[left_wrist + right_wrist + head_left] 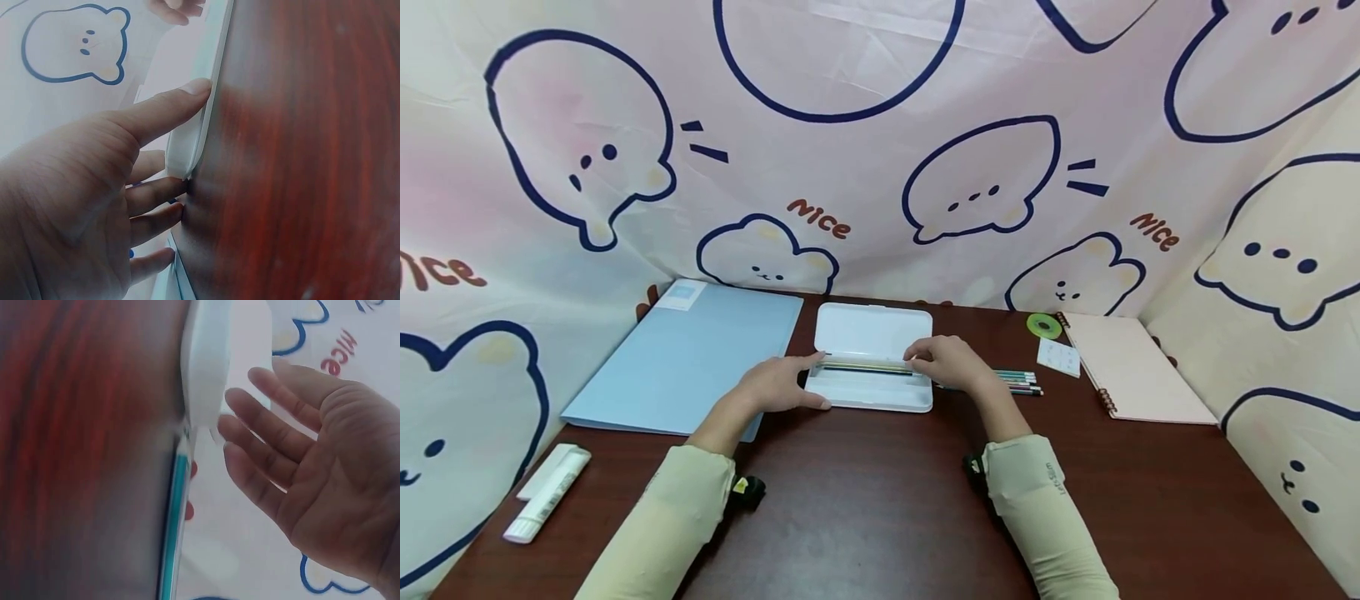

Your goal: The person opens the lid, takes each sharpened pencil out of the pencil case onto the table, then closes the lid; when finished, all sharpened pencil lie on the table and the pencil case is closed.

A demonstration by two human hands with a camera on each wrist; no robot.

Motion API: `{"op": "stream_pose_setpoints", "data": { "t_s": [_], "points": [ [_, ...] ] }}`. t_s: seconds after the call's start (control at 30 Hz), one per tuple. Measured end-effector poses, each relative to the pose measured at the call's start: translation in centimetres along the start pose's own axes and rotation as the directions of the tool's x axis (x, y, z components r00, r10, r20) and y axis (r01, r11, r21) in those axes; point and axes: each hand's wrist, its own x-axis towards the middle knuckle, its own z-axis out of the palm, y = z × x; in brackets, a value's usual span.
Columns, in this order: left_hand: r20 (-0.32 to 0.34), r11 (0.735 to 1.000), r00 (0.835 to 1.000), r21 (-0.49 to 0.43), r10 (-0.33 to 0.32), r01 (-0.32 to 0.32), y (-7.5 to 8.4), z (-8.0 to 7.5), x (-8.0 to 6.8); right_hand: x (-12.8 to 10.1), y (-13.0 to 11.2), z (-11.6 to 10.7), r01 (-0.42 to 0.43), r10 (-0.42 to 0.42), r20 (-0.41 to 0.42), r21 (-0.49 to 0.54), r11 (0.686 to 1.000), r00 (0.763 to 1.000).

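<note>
The white pencil case (871,367) lay open near the middle of the table's (880,500) back half, its lid folded back toward the far edge and a few pencils lying lengthwise in its tray. Your left hand (778,387) rested at the case's left end, fingers relaxed and fairly straight; from the left wrist view, your thumb (169,106) pressed along the case's (194,131) near rim while the other fingers touched the table beside its corner. Your right hand (946,362) hovered over the case's right end, fingers spread and loosely extended, holding nothing; the right wrist view showed the open palm (325,487) just beside the case's end. A bundle of loose pencils (1021,382) lay on the table just right of that hand. A blue folder (688,362) sat toward the back left corner, a glue stick (546,493) near the left edge, and a pink spiral notebook (1131,367) toward the back right corner.
</note>
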Motion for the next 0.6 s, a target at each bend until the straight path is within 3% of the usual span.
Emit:
{"op": "stream_pose_setpoints", "data": {
  "t_s": [0.23,0.6],
  "points": [
    [-0.005,1.000,1.000,0.008,0.002,-0.002,0.1,-0.5,0.1,0.2,-1.2,0.2,-0.003,0.005,0.031,-0.064,0.998,1.000],
    [0.002,1.000,1.000,0.007,0.000,0.000,0.1,-0.1,0.0,0.0,-1.7,0.9,-0.001,0.006,0.093,-0.051,0.999,0.996]
  ]
}}
